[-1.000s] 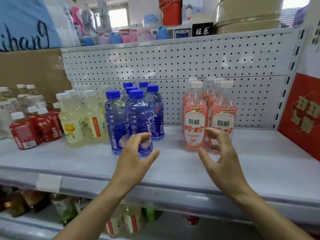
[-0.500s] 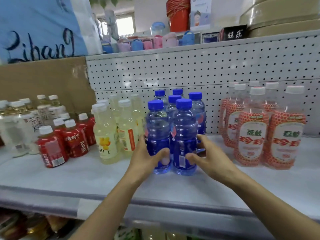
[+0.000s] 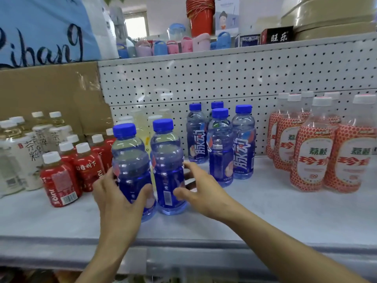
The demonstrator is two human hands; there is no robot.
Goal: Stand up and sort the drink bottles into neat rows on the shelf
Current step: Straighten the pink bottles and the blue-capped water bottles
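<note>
Left hand (image 3: 119,198) wraps the lower body of the left front blue bottle (image 3: 130,170), thumb across its face; right hand (image 3: 199,193) curls round the right front blue bottle (image 3: 168,170), thumb on its label, both bottles upright and touching near the front of the shelf (image 3: 265,213). Risk: shifted as a pair with low grips, the tall bottles may tip at the top or knock the red juice bottles (image 3: 61,180) just beside on the left. The four blue bottles (image 3: 221,146) behind stand unevenly, so pushing back could topple one.

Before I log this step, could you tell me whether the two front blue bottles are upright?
Upright: both blue bottles stand caps up on the shelf, left hand and right hand holding them.
</note>
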